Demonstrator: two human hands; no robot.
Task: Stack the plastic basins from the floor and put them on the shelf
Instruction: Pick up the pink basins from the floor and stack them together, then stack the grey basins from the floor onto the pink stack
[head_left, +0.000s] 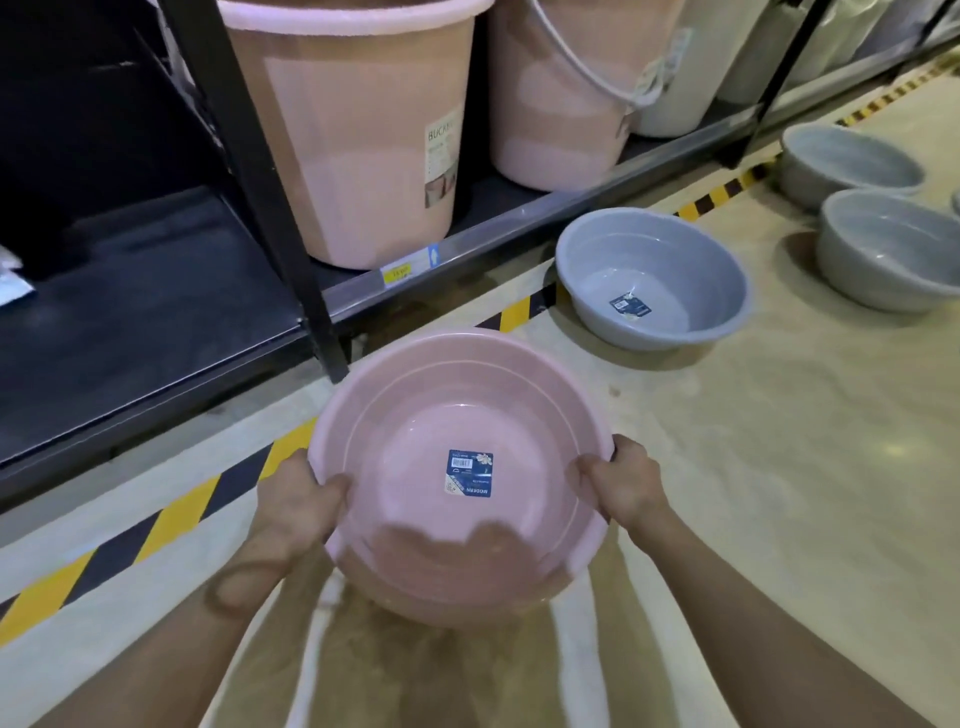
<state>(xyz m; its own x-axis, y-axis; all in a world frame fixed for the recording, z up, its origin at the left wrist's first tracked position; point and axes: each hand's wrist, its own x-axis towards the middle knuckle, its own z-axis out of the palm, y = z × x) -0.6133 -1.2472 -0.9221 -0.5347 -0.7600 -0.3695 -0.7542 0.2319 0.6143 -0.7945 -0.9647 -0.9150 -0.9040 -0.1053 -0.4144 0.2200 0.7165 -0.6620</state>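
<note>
A stack of pink plastic basins, nested one in another, is held above the floor in front of me. A blue label is stuck to the bottom of the top one. My left hand grips the stack's left rim and my right hand grips its right rim. A grey basin with a blue label stands on the floor to the right, near the shelf edge. Two more grey basins stand further right. The dark low shelf lies to the left, in front of me.
Pink buckets and pale buckets stand on the neighbouring shelf board. A black upright post separates the two shelf bays. Yellow-and-black tape runs along the floor by the shelf.
</note>
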